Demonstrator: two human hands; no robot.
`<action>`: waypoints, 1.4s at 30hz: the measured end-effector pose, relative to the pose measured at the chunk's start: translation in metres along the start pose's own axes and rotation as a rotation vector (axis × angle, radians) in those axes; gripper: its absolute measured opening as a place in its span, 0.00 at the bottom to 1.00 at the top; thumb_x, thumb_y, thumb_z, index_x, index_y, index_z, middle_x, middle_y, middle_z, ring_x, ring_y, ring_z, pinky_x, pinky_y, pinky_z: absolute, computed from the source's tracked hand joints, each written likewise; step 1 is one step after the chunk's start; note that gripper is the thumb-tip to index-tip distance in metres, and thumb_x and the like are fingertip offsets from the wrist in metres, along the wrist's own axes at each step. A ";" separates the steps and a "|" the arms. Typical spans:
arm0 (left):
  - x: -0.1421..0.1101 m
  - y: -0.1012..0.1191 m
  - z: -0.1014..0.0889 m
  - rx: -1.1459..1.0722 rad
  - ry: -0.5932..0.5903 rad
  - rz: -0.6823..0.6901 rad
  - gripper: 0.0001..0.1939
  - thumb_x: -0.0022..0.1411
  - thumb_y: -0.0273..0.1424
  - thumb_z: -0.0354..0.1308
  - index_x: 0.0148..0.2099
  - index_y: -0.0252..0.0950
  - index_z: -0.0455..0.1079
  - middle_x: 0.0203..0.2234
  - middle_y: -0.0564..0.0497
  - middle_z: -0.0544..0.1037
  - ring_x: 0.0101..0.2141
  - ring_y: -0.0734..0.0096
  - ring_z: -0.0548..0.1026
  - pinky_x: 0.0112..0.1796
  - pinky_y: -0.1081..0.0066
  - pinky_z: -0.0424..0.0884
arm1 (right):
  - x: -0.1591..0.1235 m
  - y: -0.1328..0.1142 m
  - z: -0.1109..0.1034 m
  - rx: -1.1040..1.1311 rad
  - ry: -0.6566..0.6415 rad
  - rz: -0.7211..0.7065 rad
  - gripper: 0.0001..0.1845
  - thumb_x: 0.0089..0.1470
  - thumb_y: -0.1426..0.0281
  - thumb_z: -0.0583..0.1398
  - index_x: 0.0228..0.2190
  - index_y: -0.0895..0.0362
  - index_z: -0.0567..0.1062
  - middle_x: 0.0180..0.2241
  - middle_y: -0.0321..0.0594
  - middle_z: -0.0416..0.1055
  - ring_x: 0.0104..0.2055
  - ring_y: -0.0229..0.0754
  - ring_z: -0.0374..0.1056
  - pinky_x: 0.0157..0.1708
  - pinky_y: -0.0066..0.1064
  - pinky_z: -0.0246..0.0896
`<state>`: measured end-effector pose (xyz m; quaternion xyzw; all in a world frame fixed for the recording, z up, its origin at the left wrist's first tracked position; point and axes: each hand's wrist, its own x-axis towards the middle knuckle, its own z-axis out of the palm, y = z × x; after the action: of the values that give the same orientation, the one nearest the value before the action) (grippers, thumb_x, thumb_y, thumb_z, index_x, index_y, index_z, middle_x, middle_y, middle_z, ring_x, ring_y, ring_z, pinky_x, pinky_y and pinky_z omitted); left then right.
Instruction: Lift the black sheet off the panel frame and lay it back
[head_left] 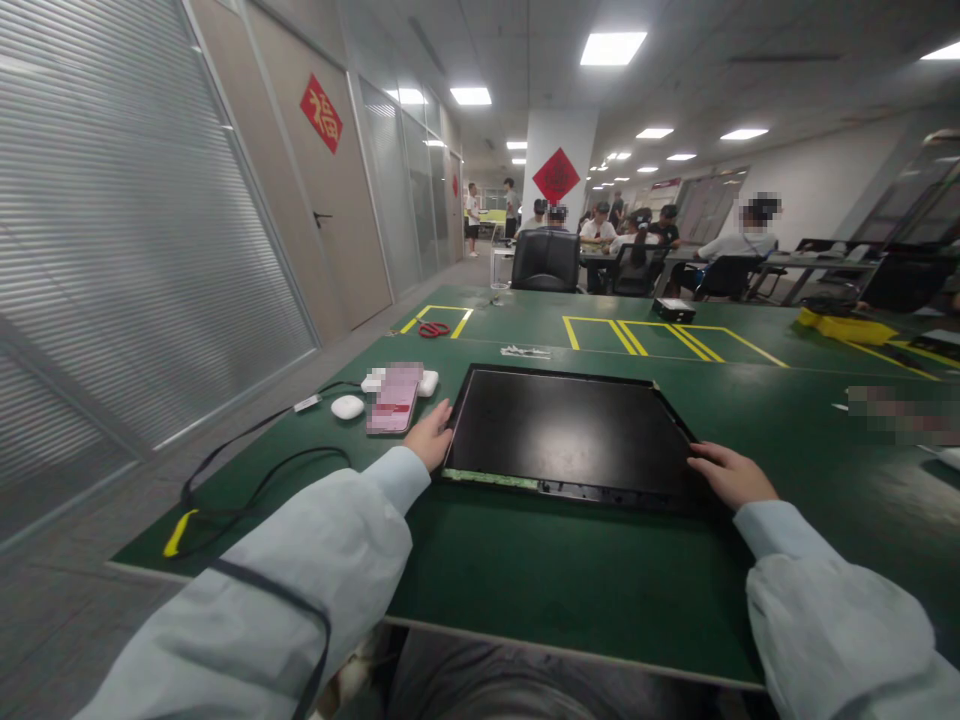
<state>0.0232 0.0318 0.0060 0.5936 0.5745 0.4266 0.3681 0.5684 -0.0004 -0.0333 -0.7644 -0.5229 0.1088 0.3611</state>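
A dark flat display panel [566,425] lies face up on the green table, its black frame around a glossy screen. Along its near edge runs a green circuit strip [491,480]. My left hand [430,436] grips the panel's left edge, with the fingertips at the rim and part of the hand out of sight. On the opposite side, my right hand [731,474] holds the right edge, its fingers along the frame. Left of my left hand lie a pink phone [394,402] and a white rounded case [347,407].
Red scissors [433,329] lie beyond the phone on the green table [570,580]. Black cables [262,480] trail at the left. Yellow tape outlines [592,320], a small black box [673,310] and a yellow item [847,326] are farther back. A black chair [546,262] and several people are behind.
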 end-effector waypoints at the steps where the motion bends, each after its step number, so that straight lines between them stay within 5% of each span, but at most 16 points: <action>1: 0.000 0.002 0.001 -0.071 0.003 -0.016 0.44 0.53 0.26 0.64 0.73 0.35 0.64 0.67 0.36 0.72 0.71 0.50 0.64 0.71 0.53 0.56 | 0.000 0.001 0.000 -0.006 0.002 -0.001 0.20 0.39 0.56 0.65 0.34 0.51 0.86 0.51 0.48 0.82 0.59 0.64 0.73 0.64 0.54 0.63; 5: -0.001 0.015 0.003 -0.328 0.010 -0.076 0.46 0.53 0.23 0.62 0.75 0.32 0.60 0.70 0.33 0.67 0.71 0.50 0.63 0.68 0.52 0.61 | 0.001 0.003 0.001 -0.022 0.004 -0.014 0.20 0.40 0.56 0.64 0.34 0.51 0.86 0.51 0.48 0.82 0.59 0.64 0.74 0.64 0.54 0.63; 9: -0.002 0.022 0.002 -0.388 0.051 -0.080 0.41 0.51 0.22 0.63 0.69 0.27 0.67 0.70 0.29 0.67 0.72 0.48 0.62 0.70 0.54 0.59 | 0.002 0.004 0.001 -0.031 0.011 0.002 0.21 0.40 0.56 0.64 0.36 0.51 0.86 0.50 0.47 0.82 0.58 0.63 0.74 0.63 0.54 0.64; 19: -0.006 0.022 0.004 -0.649 0.082 -0.170 0.26 0.54 0.22 0.68 0.57 0.35 0.79 0.64 0.39 0.77 0.67 0.47 0.71 0.65 0.52 0.69 | 0.003 0.006 0.001 -0.010 0.019 0.003 0.21 0.37 0.55 0.64 0.34 0.50 0.86 0.50 0.47 0.82 0.58 0.66 0.74 0.63 0.55 0.63; 25: -0.007 0.021 0.005 -0.725 0.048 -0.231 0.33 0.53 0.21 0.70 0.62 0.37 0.77 0.58 0.41 0.82 0.49 0.52 0.85 0.45 0.62 0.83 | 0.004 0.006 0.002 0.006 0.028 -0.012 0.20 0.37 0.55 0.64 0.33 0.49 0.86 0.50 0.46 0.82 0.57 0.65 0.75 0.62 0.55 0.65; 30: -0.011 0.024 0.006 -0.738 0.052 -0.272 0.42 0.52 0.23 0.74 0.69 0.36 0.71 0.50 0.41 0.86 0.29 0.66 0.84 0.27 0.71 0.78 | 0.001 0.001 0.000 -0.010 -0.001 0.005 0.20 0.38 0.56 0.64 0.34 0.50 0.86 0.53 0.48 0.81 0.59 0.65 0.73 0.64 0.54 0.63; 36: -0.014 0.031 0.011 -0.725 -0.020 -0.197 0.26 0.51 0.33 0.77 0.54 0.34 0.83 0.42 0.43 0.88 0.44 0.54 0.86 0.46 0.63 0.81 | 0.002 0.002 -0.001 -0.006 -0.023 0.024 0.22 0.38 0.56 0.65 0.35 0.51 0.87 0.54 0.48 0.81 0.62 0.65 0.72 0.67 0.52 0.60; 42: -0.016 0.035 0.009 -0.709 -0.021 -0.173 0.22 0.51 0.40 0.75 0.47 0.37 0.85 0.47 0.43 0.88 0.58 0.46 0.80 0.59 0.56 0.74 | 0.004 0.007 0.002 0.000 0.027 -0.015 0.18 0.39 0.57 0.65 0.34 0.49 0.86 0.50 0.45 0.82 0.58 0.64 0.75 0.63 0.54 0.64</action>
<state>0.0451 0.0144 0.0336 0.3829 0.4352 0.5603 0.5917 0.5743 0.0020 -0.0386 -0.7620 -0.5236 0.0957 0.3689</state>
